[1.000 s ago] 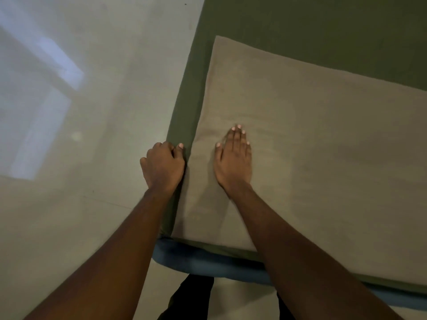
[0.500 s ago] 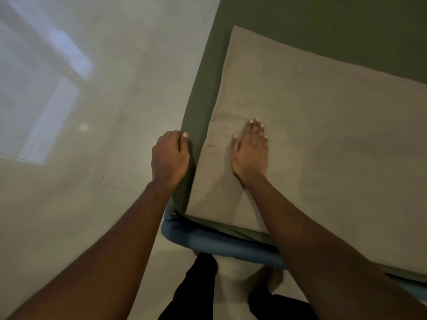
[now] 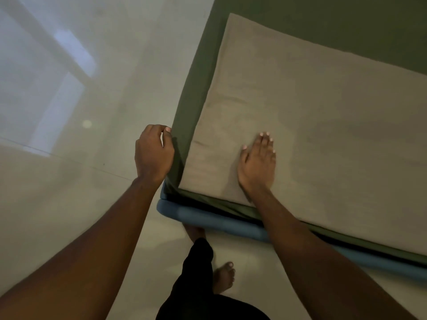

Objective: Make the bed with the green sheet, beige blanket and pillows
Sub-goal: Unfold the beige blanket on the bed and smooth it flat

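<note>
The beige blanket [image 3: 312,116] lies folded flat across the near end of the bed, on top of the green sheet [image 3: 196,93], which covers the mattress and hangs down its left side. My right hand [image 3: 257,162] rests flat, palm down, fingers together, on the blanket near its lower left corner. My left hand [image 3: 153,153] is curled at the bed's left edge, fingertips pinching the hanging side of the green sheet. No pillows are in view.
The blue bed frame [image 3: 208,215] juts out under the mattress at the near corner. Pale glossy floor [image 3: 69,181] spreads to the left, with window light reflected on it. My bare feet and dark trousers [image 3: 198,269] stand right at the frame.
My right hand has slid rightward over the blanket, away from its left edge. My left hand stays at the sheet's side edge, its fingers now pinching. The view has shifted left and back.
</note>
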